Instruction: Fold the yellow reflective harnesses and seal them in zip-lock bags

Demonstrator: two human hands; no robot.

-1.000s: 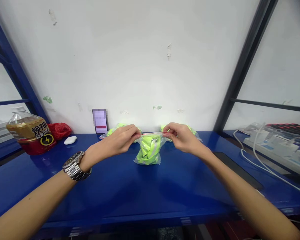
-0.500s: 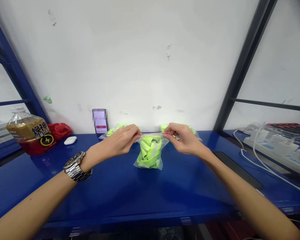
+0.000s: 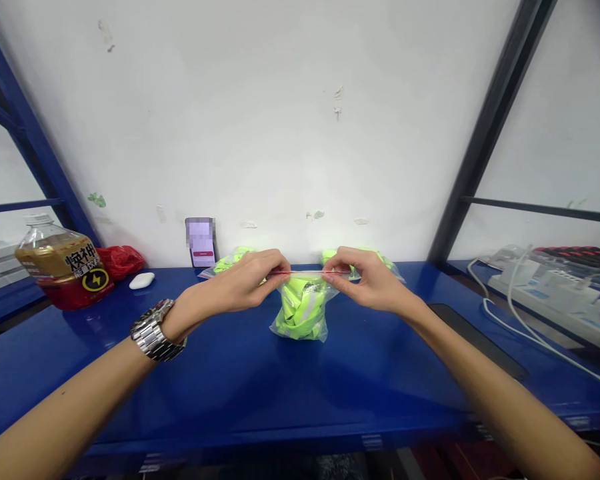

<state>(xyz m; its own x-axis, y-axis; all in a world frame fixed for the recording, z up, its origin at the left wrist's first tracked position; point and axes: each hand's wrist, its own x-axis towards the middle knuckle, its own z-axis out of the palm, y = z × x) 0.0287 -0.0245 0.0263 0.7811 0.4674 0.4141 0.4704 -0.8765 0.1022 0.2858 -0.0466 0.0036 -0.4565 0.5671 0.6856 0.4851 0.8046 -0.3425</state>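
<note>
A clear zip bag [image 3: 302, 313] with a red strip along its top edge stands upright on the blue table. Inside it lies a folded bundle of neon-yellow strap with grey reflective bands. My left hand [image 3: 245, 279], a steel watch on its wrist, pinches the left part of the bag's top edge. On the right part of that edge, my right hand [image 3: 366, 279] also pinches, thumb against fingers. Behind my hands, against the wall, are two more bags of neon-yellow material, a left bag [image 3: 233, 259] and a right bag [image 3: 380, 259], both partly hidden.
A phone [image 3: 201, 243] leans on the wall. To the left are a drink bottle [image 3: 63, 263], a red plastic bag [image 3: 123, 261] and a white earbud case [image 3: 142, 281]. At right, a dark phone-like slab [image 3: 480, 340] lies near white cables and a power strip [image 3: 545, 293].
Both hands have moved inward along the bag's top edge, the left hand rightward and the right slightly leftward. The top edge has dropped a little.
</note>
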